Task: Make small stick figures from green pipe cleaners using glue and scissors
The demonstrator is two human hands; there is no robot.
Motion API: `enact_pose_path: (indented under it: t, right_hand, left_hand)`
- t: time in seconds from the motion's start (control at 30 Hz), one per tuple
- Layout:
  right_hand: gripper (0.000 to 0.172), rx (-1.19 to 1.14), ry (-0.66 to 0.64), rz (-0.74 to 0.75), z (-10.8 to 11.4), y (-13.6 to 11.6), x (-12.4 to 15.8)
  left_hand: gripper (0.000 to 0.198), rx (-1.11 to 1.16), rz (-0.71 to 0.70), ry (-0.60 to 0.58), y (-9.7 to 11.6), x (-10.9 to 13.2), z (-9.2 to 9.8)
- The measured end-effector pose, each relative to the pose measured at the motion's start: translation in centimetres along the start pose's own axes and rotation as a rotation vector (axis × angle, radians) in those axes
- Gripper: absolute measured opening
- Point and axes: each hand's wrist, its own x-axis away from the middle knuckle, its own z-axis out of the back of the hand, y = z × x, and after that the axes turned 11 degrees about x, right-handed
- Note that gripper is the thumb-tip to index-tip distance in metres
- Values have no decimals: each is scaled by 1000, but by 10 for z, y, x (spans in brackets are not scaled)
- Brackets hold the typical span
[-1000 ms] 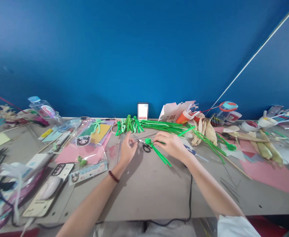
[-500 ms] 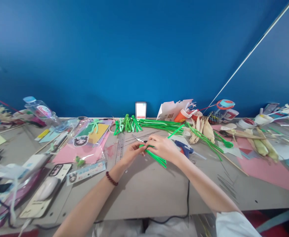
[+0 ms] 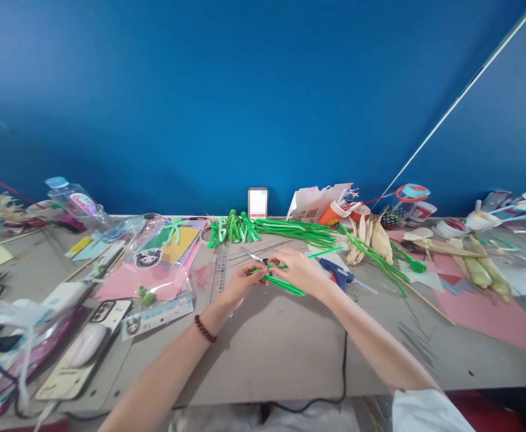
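Observation:
Over the middle of the table, my left hand (image 3: 248, 280) pinches one end of several green pipe cleaners (image 3: 286, 285). Fingers of my right hand (image 3: 297, 270) are closed on the same pipe cleaners, close beside the left fingertips. Their loose ends stick out below my right palm, and one strand points up to the right past the wrist. Just behind my fingers lie scissors (image 3: 252, 255), blades toward the upper left, handles mostly hidden. Farther back are small twisted green pipe-cleaner figures (image 3: 233, 226) and a long bundle of green pipe cleaners (image 3: 296, 230).
A blue glue gun (image 3: 340, 273) lies right of my hands, a clear ruler (image 3: 220, 270) to the left. Farther left are a plastic bag with coloured paper (image 3: 123, 277) and a phone (image 3: 67, 375). Orange cups (image 3: 331, 212) and dried husks (image 3: 379, 240) stand back right.
The strand by my right wrist has swung lower, toward level, and the loose ends of the held pipe cleaners have risen a little. Both hands stay close together. The view has shifted slightly.

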Motion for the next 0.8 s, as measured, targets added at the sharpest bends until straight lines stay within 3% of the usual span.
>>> enact_pose_path:
  t: [0.27, 0.4, 0.47, 0.63, 0.8]
  right_hand:
    - [15, -198, -12, 42, 8, 7, -1]
    - [10, -219, -39, 51, 13, 12, -2]
    - [8, -150, -9, 62, 14, 11, -1]
    - [10, 95, 70, 114, 7, -4, 2]
    - [12, 129, 90, 57, 4, -14, 5]
  left_hand:
    - [24, -9, -155, -170, 4, 3, 2]
    - [22, -230, -220, -330, 8, 5, 1]
    - [21, -396, -279, -353, 11, 7, -2]
    - [20, -595, -368, -177, 9, 6, -4]
    - [25, -296, -286, -19, -2, -1, 1]
